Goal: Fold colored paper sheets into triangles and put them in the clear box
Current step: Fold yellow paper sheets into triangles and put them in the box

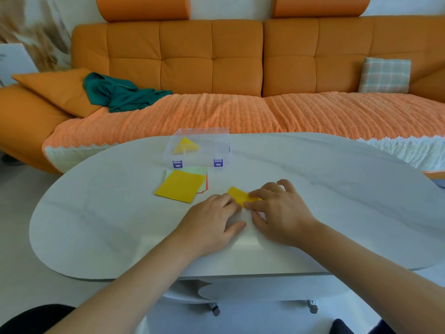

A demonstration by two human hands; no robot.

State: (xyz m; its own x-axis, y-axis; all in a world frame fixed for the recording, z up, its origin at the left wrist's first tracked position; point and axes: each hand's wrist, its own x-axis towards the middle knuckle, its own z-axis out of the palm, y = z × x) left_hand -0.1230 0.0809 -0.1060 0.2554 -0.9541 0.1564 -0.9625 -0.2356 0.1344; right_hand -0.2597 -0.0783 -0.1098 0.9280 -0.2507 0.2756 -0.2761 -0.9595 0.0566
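Near the middle of the white oval table (313, 189), close to its front edge, lies a small folded yellow paper sheet (240, 195), partly covered by both hands. The left hand (212, 220) lies flat, straight fingers pressing the sheet's left corner and thumb spread on the tabletop. The right hand (279, 210) pinches the sheet's right end between forefinger and thumb, its other fingers arched.

Just beyond to the left sits one loose stack of square coloured paper sheets (179, 185): yellow on top, with pale green and red edges showing beneath; the number of sheets cannot be told. Behind the stack stands one clear plastic box (216, 145) with two purple latches (177, 164), each with a white panel too small to read. One yellow paper triangle (185, 145) lies inside, at the left.

Past the table runs an orange tufted sofa (216, 56) carrying one crumpled teal cloth (120, 92), one orange cushion (55, 90) and one plaid cushion (385, 74).
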